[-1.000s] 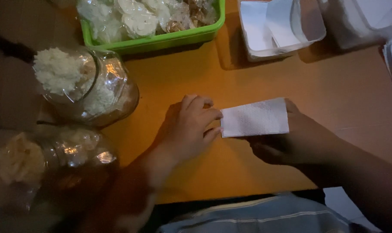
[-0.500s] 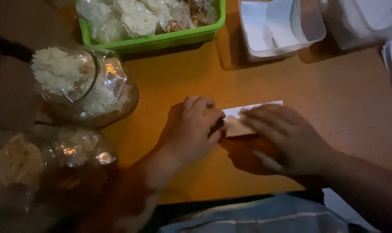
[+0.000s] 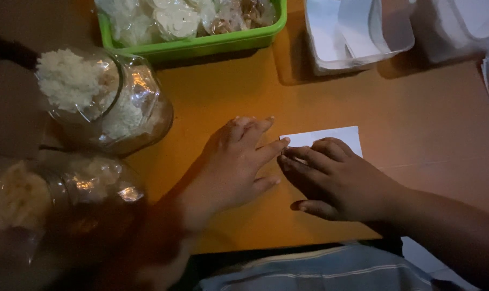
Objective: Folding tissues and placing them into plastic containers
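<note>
Both hands lie flat, palms down, on the orange table [image 3: 406, 129], meeting at the fingertips. Right hand [image 3: 338, 180] covers most of a white sheet of paper [image 3: 330, 136], fingers together and stretched out, pressing it to the table rather than gripping it; only the sheet's far edge and corner show past the knuckles. Left hand [image 3: 236, 164] rests just beside it with fingers slightly spread, its tips touching the sheet's left end and the right hand's fingers.

Nearest the body, a striped blue-grey garment [image 3: 330, 269] fills the bottom edge. To the left stand two clear jars: the nearer jar [image 3: 61, 199] is dim and blurred, the farther jar [image 3: 101, 97] holds pale white crumbly food. Beyond the hands, a green tray [image 3: 201, 46] carries small clear-wrapped packets. Right of it sits a white tub [image 3: 357, 32] with folded white sheets inside.
</note>
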